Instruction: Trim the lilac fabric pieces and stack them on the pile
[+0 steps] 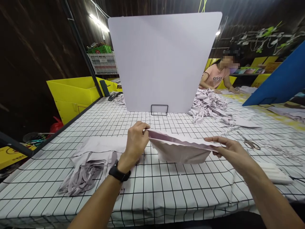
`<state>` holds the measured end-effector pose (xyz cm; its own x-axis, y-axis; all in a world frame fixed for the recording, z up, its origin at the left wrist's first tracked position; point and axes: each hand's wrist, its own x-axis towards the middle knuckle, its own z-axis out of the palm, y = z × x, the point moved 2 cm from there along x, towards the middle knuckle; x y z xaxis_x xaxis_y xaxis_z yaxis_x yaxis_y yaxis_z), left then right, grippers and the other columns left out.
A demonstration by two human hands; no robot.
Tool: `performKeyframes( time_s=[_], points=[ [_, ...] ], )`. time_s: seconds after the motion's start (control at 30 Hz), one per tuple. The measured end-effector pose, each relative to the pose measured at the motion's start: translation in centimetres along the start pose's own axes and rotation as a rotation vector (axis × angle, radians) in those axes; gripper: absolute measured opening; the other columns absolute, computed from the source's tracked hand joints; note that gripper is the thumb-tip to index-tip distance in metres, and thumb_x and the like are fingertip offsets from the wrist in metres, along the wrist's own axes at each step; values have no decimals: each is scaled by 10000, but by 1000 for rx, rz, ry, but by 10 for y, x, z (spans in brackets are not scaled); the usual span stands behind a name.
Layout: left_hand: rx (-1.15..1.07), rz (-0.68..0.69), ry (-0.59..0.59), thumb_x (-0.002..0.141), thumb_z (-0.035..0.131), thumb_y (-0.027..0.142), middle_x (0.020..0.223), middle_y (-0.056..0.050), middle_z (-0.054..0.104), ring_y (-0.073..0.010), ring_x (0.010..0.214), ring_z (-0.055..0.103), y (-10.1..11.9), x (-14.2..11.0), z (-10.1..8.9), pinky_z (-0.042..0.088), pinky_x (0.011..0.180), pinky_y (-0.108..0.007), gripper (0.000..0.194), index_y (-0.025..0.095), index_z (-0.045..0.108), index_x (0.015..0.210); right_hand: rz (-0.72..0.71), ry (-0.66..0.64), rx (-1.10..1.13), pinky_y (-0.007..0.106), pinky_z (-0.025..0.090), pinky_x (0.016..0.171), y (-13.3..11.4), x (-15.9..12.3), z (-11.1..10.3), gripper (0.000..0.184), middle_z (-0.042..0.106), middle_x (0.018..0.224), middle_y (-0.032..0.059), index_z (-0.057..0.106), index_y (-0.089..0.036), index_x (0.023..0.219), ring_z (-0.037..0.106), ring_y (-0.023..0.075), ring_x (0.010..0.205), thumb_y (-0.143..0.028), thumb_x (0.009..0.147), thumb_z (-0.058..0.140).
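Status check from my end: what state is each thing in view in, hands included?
Left hand: pinching the held cloth
Right hand: pinching its other end
Held cloth: raised, top edges parted
Cloth stack: layered, loose ends bunched
Cloth heap: crumpled
Scissors: lying down, blade opening unclear
White board: upright
Blue board: tilted
Yellow bin: open-topped
Strip light: lit

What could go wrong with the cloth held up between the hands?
The cloth hangs from fingertip holds of the left hand and right hand, so an end might slip free. The dark wristband is close to the fabric stack and could disturb it. The scissors lie beyond the right hand; a careless reach might touch them.
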<state>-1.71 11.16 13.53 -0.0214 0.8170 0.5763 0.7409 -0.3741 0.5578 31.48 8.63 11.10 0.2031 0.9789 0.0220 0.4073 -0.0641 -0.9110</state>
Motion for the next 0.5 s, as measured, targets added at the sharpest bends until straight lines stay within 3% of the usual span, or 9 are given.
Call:
performKeyframes(
  time_s=[0.1,0.27,0.37,0.5],
  points=[
    [6,-67,-103,808,501,16,904,-24,733,-171,805,654,-6,4,5,519,728,-280,280,181,721,866,-60,26,-123,299,425,527,3,1,-1,332,686,685,52,767,-210,836,539,189,599,-477,672,658],
    [139,-141,-460,784,575,18,854,-48,728,-208,824,666,-29,-13,44,509,730,-301,217,171,725,821,-26,-231,-472,343,531,623,33,0,24,280,775,837,82,743,-220,803,694,266,731,-462,720,629],
    [176,-129,-489,835,615,88,1044,-98,710,-265,987,640,-33,-37,61,506,833,-363,237,160,721,1033,-19,-235,-523,383,569,703,41,-1,43,365,778,1015,130,743,-185,970,726,299,839,-461,755,641],
    [179,-49,-542,948,506,118,1169,-104,651,-271,1149,532,-16,-60,76,431,999,-408,264,163,663,1156,-108,-235,-584,400,548,847,32,16,75,319,742,1135,129,707,-184,1080,697,277,969,-377,926,505]
  ],
)
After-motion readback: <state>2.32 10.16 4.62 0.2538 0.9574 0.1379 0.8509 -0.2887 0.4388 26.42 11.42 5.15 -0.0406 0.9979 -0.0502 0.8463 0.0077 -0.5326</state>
